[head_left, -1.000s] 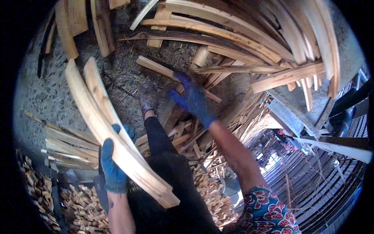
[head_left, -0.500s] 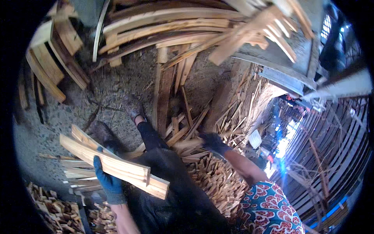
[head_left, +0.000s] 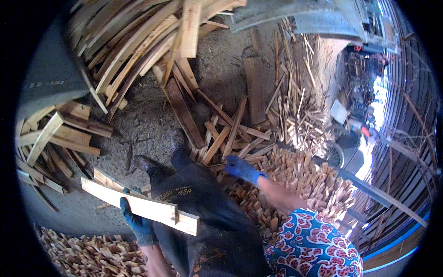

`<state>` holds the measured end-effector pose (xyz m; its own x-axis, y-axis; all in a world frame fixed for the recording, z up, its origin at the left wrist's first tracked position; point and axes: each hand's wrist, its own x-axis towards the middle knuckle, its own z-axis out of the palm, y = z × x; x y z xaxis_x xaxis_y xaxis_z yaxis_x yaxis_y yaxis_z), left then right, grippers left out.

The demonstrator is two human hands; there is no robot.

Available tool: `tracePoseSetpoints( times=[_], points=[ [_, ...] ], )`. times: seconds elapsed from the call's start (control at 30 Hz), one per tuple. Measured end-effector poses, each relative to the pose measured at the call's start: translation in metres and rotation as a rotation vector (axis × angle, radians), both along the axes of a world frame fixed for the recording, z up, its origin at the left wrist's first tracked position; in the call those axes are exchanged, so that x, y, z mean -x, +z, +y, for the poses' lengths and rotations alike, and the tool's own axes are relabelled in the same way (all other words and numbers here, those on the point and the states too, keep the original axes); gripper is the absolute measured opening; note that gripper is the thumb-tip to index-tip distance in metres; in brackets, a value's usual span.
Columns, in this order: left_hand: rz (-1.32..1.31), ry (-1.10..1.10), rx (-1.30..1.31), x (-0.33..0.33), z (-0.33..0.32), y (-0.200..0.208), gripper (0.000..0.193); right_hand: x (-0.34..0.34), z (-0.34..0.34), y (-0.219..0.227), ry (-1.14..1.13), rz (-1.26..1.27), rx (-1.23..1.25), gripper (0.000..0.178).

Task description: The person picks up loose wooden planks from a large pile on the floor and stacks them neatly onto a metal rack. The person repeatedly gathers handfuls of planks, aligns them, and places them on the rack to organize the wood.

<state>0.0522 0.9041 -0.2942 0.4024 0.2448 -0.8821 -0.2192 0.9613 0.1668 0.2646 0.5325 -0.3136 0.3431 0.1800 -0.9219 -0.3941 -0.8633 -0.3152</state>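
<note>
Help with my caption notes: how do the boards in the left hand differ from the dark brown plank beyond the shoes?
The held boards are pale; the brown plank is much darker. The held boards are gripped by the gloved left hand, while the brown plank lies on the ground. The held boards run crosswise, left to right; the brown plank points away from the shoes. Both are long, flat pieces of wood.

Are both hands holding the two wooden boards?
No, only the left hand grips the two wooden boards; the right hand is apart from them.
</note>
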Motion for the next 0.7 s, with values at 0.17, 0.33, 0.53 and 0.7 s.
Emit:
tracePoseSetpoints(
  times=[0.17,0.33,0.53,0.7],
  points=[
    [0.074,-0.223,-0.034,-0.013,-0.010,0.003,0.050,0.039,0.033,-0.008,-0.076,0.056,-0.200,0.052],
    [0.169,-0.652,-0.328,-0.064,-0.055,0.020,0.056,0.047,-0.029,-0.048,-0.334,-0.029,-0.144,0.057],
    [0.279,-0.740,-0.149,-0.132,-0.083,0.025,0.061,0.013,-0.085,-0.094,-0.270,-0.373,0.171,0.080],
    [0.324,-0.904,-0.176,-0.091,-0.055,-0.060,0.061,-0.054,-0.081,-0.144,-0.160,-0.481,0.353,0.092]
  ],
)
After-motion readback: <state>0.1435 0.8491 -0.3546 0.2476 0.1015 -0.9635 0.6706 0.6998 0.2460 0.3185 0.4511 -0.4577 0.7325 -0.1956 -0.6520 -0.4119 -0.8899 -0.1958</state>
